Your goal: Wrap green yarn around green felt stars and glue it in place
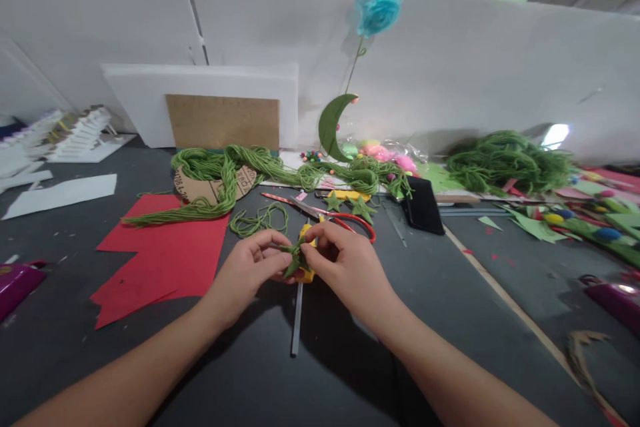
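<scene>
My left hand (257,270) and my right hand (345,260) meet at the middle of the table, both closed. Between their fingertips is a small green star (295,261), with what looks like green yarn at its points. Under it lies a yellow utility knife (309,277), its grey blade (297,327) pointing towards me. Just beyond my fingers are red-handled scissors (357,221) and a loose loop of green yarn (260,219). Two more green stars (360,208) rest behind the scissors.
Red paper (165,257) and a bundle of green yarn (220,180) on cardboard are to the left. A black phone (424,207) and a yarn heap (510,163) are to the right. A green crescent (330,125) and blue flower (379,11) stand behind.
</scene>
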A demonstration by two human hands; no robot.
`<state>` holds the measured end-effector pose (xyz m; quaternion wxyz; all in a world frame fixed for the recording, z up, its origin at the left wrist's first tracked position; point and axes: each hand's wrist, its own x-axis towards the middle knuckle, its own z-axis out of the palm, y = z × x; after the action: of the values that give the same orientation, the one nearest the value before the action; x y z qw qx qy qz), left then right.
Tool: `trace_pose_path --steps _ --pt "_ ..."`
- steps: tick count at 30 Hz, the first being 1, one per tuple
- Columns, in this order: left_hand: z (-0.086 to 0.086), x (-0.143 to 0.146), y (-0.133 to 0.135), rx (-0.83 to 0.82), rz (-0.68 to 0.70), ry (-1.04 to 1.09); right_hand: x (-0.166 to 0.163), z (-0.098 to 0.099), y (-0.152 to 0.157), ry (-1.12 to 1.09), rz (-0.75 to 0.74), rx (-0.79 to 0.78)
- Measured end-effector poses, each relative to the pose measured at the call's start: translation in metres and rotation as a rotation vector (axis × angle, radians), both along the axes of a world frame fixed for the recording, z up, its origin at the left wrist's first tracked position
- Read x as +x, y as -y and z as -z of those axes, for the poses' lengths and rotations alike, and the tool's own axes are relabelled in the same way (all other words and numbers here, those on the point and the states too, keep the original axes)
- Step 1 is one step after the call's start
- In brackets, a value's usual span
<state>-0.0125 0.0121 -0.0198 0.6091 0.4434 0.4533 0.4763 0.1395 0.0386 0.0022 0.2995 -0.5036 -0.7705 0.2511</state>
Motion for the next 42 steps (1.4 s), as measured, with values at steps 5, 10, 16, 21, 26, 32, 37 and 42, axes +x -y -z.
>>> trace_pose_path --steps 5,10,16,21,26,32,37,42 --pt "-0.0021 0.0005 0.0 -0.034 -0.005 -0.048 -0.0008 0.0038 0.0022 0.016 -0.026 -0.012" --pt "-0.0014 0.0018 -0.0019 -0.051 -0.04 -0.1 -0.0031 0.0042 0.0048 0.061 -0.039 -0.005" --pt "-0.0005 0.0012 -0.0018 -0.064 -0.046 -0.097 -0.0045 0.0028 0.0076 0.098 -0.042 0.022" --pt "0.0019 0.0006 -0.0025 -0.048 -0.067 -0.074 -0.0028 0.0017 0.0073 0.05 -0.062 -0.004" --pt "0.0006 -0.0005 -0.0037 -0.11 -0.107 -0.006 -0.0009 0.0007 0.0064 -0.025 -0.05 -0.027" --pt "0.0 -0.0013 -0.0034 -0.113 -0.053 0.104 -0.0026 0.0022 0.0078 0.038 -0.094 0.005" --pt "0.0011 -0.0009 -0.0034 -0.133 -0.038 0.126 -0.0038 0.0014 0.0088 0.074 -0.109 0.06" --pt "0.0015 -0.0009 -0.0035 -0.15 -0.052 0.149 -0.0028 0.0005 0.0094 0.063 -0.101 0.045"
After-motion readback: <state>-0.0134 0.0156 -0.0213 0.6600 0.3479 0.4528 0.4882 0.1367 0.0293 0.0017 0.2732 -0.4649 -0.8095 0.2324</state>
